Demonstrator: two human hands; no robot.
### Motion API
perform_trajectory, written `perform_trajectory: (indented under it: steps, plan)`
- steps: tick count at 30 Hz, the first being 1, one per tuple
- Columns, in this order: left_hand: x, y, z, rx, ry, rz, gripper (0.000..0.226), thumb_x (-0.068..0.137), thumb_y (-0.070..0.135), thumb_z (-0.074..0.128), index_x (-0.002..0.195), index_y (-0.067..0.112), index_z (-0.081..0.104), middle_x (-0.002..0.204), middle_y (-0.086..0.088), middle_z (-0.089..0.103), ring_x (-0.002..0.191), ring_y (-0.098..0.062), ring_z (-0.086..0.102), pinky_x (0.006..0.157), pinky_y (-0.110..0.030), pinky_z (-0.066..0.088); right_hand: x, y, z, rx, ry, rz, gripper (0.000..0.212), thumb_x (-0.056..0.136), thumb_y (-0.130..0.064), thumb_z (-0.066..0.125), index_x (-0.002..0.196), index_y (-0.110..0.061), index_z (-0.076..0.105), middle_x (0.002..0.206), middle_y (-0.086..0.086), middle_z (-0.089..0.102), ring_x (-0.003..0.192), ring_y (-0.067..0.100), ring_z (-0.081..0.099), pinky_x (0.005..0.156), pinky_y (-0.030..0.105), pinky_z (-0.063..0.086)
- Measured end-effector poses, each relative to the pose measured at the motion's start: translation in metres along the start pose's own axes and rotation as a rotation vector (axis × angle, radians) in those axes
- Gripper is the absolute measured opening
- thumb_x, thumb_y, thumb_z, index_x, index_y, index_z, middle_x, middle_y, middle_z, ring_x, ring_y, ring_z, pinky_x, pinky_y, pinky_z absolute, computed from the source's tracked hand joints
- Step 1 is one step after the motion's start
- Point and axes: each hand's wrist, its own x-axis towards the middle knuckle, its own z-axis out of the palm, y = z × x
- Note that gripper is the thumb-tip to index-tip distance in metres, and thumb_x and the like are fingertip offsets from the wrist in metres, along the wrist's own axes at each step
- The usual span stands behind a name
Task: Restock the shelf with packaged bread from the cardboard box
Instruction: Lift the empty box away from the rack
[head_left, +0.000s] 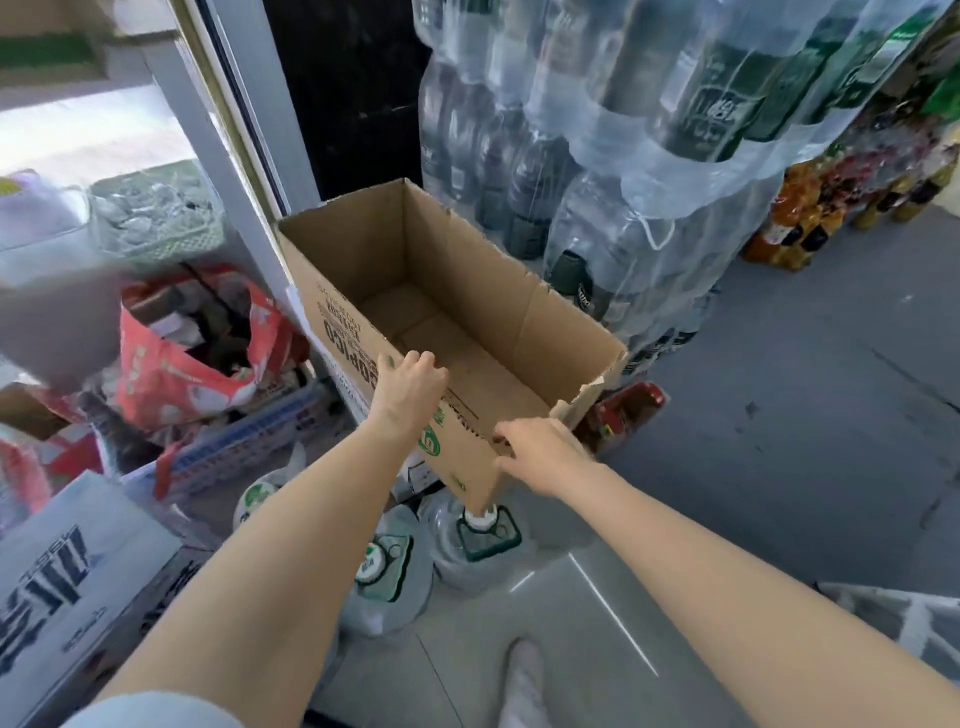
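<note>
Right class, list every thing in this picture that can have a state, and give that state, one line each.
cardboard box: open at the top, no bread visible inside, tilted.
left hand: grips the box's near left rim.
right hand: holds the box's near right corner.
red bag: open at the top, items inside.
bottle packs: shrink-wrapped, stacked beside the box.

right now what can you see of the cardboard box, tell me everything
The cardboard box is plain brown corrugated card with green and black print on its near long side. It is open at the top and looks empty: only its bare bottom flaps show. It sits tilted, its near corner over capped water bottles. The near right corner is torn. The left hand grips the near long rim; the right hand holds the near end by that corner.
</note>
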Motion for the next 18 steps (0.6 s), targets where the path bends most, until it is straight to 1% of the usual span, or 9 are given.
perform_trajectory:
  steps: [2, 3, 5, 7, 9, 11, 14, 16, 18]
  plan:
    - [0.013, -0.004, 0.009, -0.023, -0.033, -0.069, 0.030, 0.086, 0.002, 0.059, 0.115, 0.009, 0.058, 0.114, -0.009, 0.052, 0.116, -0.028, 0.048, 0.105, -0.054, 0.033, 0.014, 0.020, 0.002, -0.096, -0.028, -0.093, 0.038, 0.093, -0.036, 0.052, 0.127, -0.021, 0.053, 0.130, 0.002, 0.052, 0.122, 0.021, 0.048, 0.110, 0.036, 0.024]
    - [0.020, -0.005, 0.011, -0.048, -0.042, -0.095, 0.030, 0.085, 0.001, 0.060, 0.114, 0.009, 0.057, 0.115, -0.010, 0.051, 0.117, -0.029, 0.047, 0.107, -0.055, 0.031, 0.023, 0.029, 0.002, -0.126, -0.001, -0.125, 0.036, 0.093, -0.036, 0.052, 0.126, -0.024, 0.055, 0.130, -0.001, 0.051, 0.123, 0.018, 0.046, 0.115, 0.037, 0.017]
    - [0.035, -0.004, 0.008, -0.099, -0.027, -0.134, 0.031, 0.083, 0.003, 0.064, 0.112, 0.009, 0.058, 0.113, -0.010, 0.052, 0.117, -0.030, 0.048, 0.110, -0.055, 0.026, 0.042, 0.040, -0.005, -0.166, 0.100, -0.143, 0.028, 0.095, -0.035, 0.048, 0.121, -0.029, 0.059, 0.123, -0.003, 0.057, 0.121, 0.017, 0.047, 0.117, 0.035, 0.013]
    - [0.050, 0.000, 0.005, -0.122, -0.035, -0.154, 0.031, 0.082, 0.006, 0.067, 0.111, 0.011, 0.060, 0.111, -0.010, 0.055, 0.116, -0.030, 0.049, 0.113, -0.052, 0.023, 0.058, 0.045, -0.014, -0.172, 0.141, -0.155, 0.025, 0.096, -0.033, 0.049, 0.115, -0.029, 0.064, 0.117, -0.003, 0.063, 0.117, 0.017, 0.051, 0.115, 0.033, 0.015]
    - [0.060, -0.001, 0.008, -0.119, -0.060, -0.143, 0.028, 0.084, 0.008, 0.065, 0.112, 0.011, 0.062, 0.112, -0.009, 0.057, 0.117, -0.030, 0.048, 0.113, -0.049, 0.022, 0.070, 0.048, -0.022, -0.151, 0.115, -0.180, 0.023, 0.093, -0.032, 0.054, 0.111, -0.028, 0.067, 0.114, -0.002, 0.065, 0.115, 0.017, 0.055, 0.116, 0.033, 0.017]
    - [0.064, -0.007, 0.014, -0.108, -0.061, -0.153, 0.028, 0.085, 0.009, 0.063, 0.113, 0.013, 0.063, 0.115, -0.009, 0.054, 0.120, -0.029, 0.045, 0.113, -0.047, 0.022, 0.078, 0.048, -0.027, -0.142, 0.113, -0.205, 0.022, 0.091, -0.034, 0.057, 0.108, -0.028, 0.069, 0.111, -0.002, 0.067, 0.111, 0.017, 0.057, 0.111, 0.032, 0.024]
    - [0.075, -0.019, 0.017, -0.101, -0.018, -0.217, 0.033, 0.084, 0.010, 0.064, 0.117, 0.014, 0.061, 0.127, -0.013, 0.045, 0.133, -0.031, 0.031, 0.114, -0.052, 0.015, 0.092, 0.040, -0.031, -0.114, 0.201, -0.220, 0.025, 0.091, -0.035, 0.056, 0.110, -0.026, 0.070, 0.107, 0.000, 0.067, 0.103, 0.019, 0.059, 0.095, 0.030, 0.038]
    - [0.087, -0.026, 0.015, -0.111, -0.014, -0.249, 0.035, 0.084, 0.010, 0.064, 0.118, 0.015, 0.060, 0.132, -0.015, 0.042, 0.138, -0.035, 0.023, 0.113, -0.056, 0.013, 0.106, 0.028, -0.035, -0.097, 0.253, -0.224, 0.025, 0.092, -0.034, 0.056, 0.109, -0.024, 0.070, 0.104, 0.001, 0.069, 0.099, 0.020, 0.060, 0.090, 0.031, 0.040]
    - [0.101, -0.033, 0.014, -0.150, -0.051, -0.230, 0.032, 0.086, 0.006, 0.060, 0.117, 0.015, 0.062, 0.134, -0.015, 0.043, 0.140, -0.039, 0.019, 0.113, -0.058, 0.015, 0.121, 0.015, -0.041, -0.077, 0.276, -0.204, 0.024, 0.091, -0.033, 0.057, 0.108, -0.024, 0.071, 0.103, 0.001, 0.070, 0.098, 0.020, 0.060, 0.089, 0.032, 0.041]
